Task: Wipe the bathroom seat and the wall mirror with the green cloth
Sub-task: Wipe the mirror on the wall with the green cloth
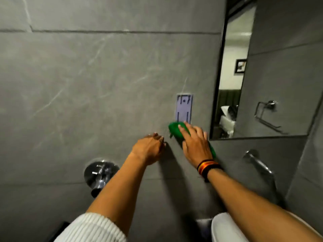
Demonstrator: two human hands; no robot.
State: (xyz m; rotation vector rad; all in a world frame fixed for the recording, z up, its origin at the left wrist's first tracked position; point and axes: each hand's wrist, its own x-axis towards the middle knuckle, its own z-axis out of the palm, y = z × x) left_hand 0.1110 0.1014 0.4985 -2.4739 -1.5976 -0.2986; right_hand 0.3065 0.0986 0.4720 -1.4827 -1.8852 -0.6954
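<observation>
I am pressing the green cloth (pixel 176 130) flat against the grey tiled wall (pixel 104 75) with my right hand (pixel 195 145), fingers spread over it and pinning it rather than curling round it. The cloth is lying bunched under the palm, its long axis running diagonally from upper left, just below the pale rectangular plate (pixel 184 109), down to lower right past my wrist, where a green edge is showing. It is sitting just left of the wall mirror (pixel 279 75), apart from its dark frame. My left hand (pixel 150 149) is resting loosely curled against the wall, grasping nothing, near the cloth. The white seat (pixel 225 227) is lying at the lower right, under my right forearm.
</observation>
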